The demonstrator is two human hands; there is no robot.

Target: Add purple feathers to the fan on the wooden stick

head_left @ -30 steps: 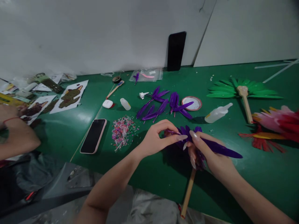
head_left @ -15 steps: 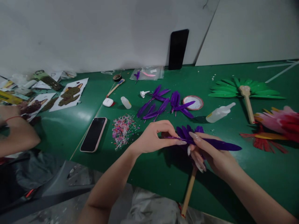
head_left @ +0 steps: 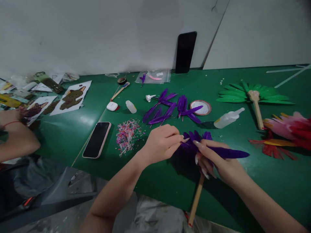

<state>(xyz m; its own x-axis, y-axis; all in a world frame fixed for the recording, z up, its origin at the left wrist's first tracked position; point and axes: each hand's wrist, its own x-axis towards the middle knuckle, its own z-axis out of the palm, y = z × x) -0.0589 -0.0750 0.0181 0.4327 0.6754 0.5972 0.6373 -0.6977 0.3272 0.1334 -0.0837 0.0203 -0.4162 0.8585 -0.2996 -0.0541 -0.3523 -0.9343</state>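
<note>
The right hand pinches a long, slim purple feather under its thumb, tip toward three o'clock; a slack grip could let it twist. At nine, the left hand is pinched together, contents unclear. Beyond, at one o'clock, a stray knuckle could knock the translucent white plastic bottle.

Bare forearms show at seven and four o'clock; the fingers end in long, tapered, glossy nails.
</note>
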